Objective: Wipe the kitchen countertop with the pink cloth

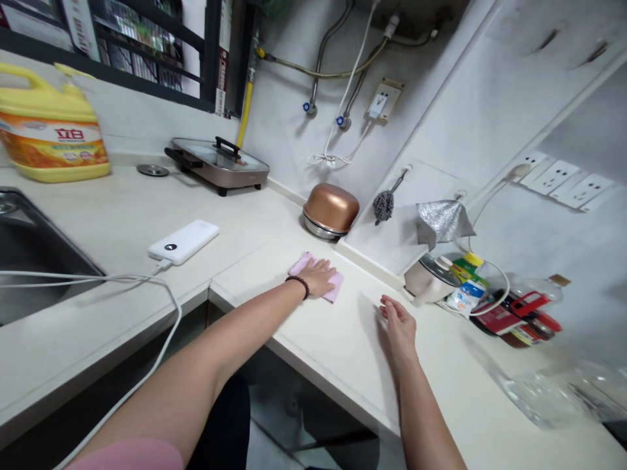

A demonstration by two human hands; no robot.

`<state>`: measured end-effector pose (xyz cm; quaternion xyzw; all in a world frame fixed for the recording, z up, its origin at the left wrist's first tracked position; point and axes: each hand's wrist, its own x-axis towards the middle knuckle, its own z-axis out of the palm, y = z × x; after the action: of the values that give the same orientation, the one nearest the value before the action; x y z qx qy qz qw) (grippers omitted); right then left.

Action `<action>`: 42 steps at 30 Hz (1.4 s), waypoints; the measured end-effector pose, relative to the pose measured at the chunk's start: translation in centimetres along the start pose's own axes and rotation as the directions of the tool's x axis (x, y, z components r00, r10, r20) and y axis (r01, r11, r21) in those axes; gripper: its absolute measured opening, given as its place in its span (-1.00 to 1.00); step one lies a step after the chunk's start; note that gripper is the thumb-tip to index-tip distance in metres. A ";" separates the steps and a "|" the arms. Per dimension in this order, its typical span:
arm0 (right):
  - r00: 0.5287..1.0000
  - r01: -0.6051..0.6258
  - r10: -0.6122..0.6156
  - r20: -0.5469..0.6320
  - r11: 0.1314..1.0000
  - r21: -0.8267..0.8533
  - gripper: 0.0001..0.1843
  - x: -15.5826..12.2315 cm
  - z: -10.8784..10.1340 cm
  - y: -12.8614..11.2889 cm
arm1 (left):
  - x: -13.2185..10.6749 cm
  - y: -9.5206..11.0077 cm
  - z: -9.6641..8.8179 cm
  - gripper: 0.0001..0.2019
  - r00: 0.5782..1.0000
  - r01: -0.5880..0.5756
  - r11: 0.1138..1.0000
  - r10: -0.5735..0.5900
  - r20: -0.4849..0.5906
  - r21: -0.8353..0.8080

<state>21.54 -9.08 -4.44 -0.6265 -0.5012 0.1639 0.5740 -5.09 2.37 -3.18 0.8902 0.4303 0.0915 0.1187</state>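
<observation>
My left hand point(318, 277), with a dark beaded bracelet at the wrist, lies flat on a pink cloth point(334, 290) on the white countertop point(333, 352). Its fingers are stretched out and slightly spread, and edges of the cloth show around them. To the right, my right hand point(399, 326) hovers just over the counter, loosely curled and holding nothing. A copper-coloured pot point(332, 203) sits upside down on a silver metal bowl point(321, 228), beyond the cloth near the wall.
A white power bank point(184, 241) with a cable lies left, near the sink point(44, 254). Behind are a yellow detergent jug point(53, 143) and an electric griddle point(220, 170). On the right stand a small lidded cooker point(428, 281), seasoning bottles point(524, 320) and a clear plastic container point(548, 398).
</observation>
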 end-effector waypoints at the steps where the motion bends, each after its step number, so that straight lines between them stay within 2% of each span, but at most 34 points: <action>1: 1.000 -0.003 0.003 0.001 1.000 -0.002 -0.50 -0.1 0.0 -0.1 | 0.2 -0.5 0.0 -0.28 0.996 0.078 0.997 -0.078 -0.031 -0.005; 3: 1.000 -0.009 0.009 0.003 1.000 -0.004 -0.50 -0.1 0.0 -0.2 | 0.4 -1.4 -0.2 -0.26 0.969 0.227 0.974 -0.228 -0.093 -0.017; 7: 1.000 -0.017 0.017 0.004 1.000 0.007 -0.50 -0.2 -0.2 -0.1 | 0.3 -3.0 -1.1 -0.25 0.867 0.470 0.881 -0.471 -0.160 -0.049; 9: 1.000 -0.017 0.017 -0.001 1.000 0.008 -0.51 -0.1 -0.3 0.1 | 0.0 -3.2 -1.5 -0.25 0.848 0.507 0.861 -0.507 -0.156 -0.046; 11: 1.000 -0.014 0.014 -0.002 1.000 0.004 -0.51 0.1 -0.2 0.2 | -0.2 -3.0 -1.5 -0.24 0.860 0.494 0.869 -0.492 -0.136 -0.023; 13: 1.000 -0.010 0.010 0.010 1.000 0.002 -0.51 0.2 0.0 0.2 | -0.4 -2.1 -1.2 -0.22 0.905 0.416 0.910 -0.413 -0.099 0.006; 16: 0.999 -0.003 0.004 0.039 1.000 -0.007 -0.51 0.4 0.4 0.3 | -0.4 0.0 -0.3 -0.23 0.990 0.141 0.989 -0.141 -0.015 0.032; 18: 0.999 0.000 0.002 0.052 1.000 -0.027 -0.51 0.5 0.6 0.4 | -0.1 1.3 0.3 -0.25 0.998 -0.057 0.998 0.056 0.031 0.031; 20: 0.998 0.000 0.003 0.060 0.999 -0.045 -0.51 0.4 0.5 0.5 | 0.6 1.9 0.6 -0.28 0.982 -0.183 0.983 0.182 0.047 0.030; 23: 0.998 -0.010 0.012 0.063 0.999 -0.035 -0.48 0.3 0.3 0.6 | 2.3 1.2 0.4 -0.31 0.978 -0.208 0.978 0.207 0.029 0.033; 27: 0.998 -0.014 0.016 0.055 0.999 -0.031 -0.49 0.0 0.0 0.4 | 4.4 -2.3 -0.5 -0.30 1.000 -0.021 1.000 0.022 -0.020 0.020; 29: 0.998 -0.011 0.013 0.064 0.999 -0.038 -0.49 0.0 0.0 0.3 | 4.9 -4.7 -1.2 -0.30 0.994 0.095 0.995 -0.095 -0.062 0.002; 31: 0.997 -0.007 0.011 0.078 0.999 -0.045 -0.51 0.0 0.2 0.2 | 5.0 -7.2 -2.0 -0.30 0.970 0.216 0.976 -0.218 -0.111 -0.029; 35: 0.992 -0.011 0.018 0.129 0.998 -0.055 -0.55 0.2 0.7 0.3 | 4.2 -11.4 -3.1 -0.28 0.882 0.439 0.897 -0.441 -0.167 -0.053; 38: 0.988 -0.014 0.024 0.150 0.997 -0.069 -0.55 0.3 0.9 0.5 | 3.3 -12.9 -3.4 -0.27 0.836 0.522 0.853 -0.516 -0.190 -0.020; 42: 0.991 0.001 0.007 0.130 0.998 -0.063 -0.53 0.5 0.8 0.8 | 2.1 -12.6 -3.2 -0.25 0.802 0.574 0.819 -0.563 -0.198 -0.003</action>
<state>21.46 -8.12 -5.16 -0.6329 -0.5416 0.1897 0.5198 -14.05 12.04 -3.70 0.7103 0.6890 0.1240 0.0736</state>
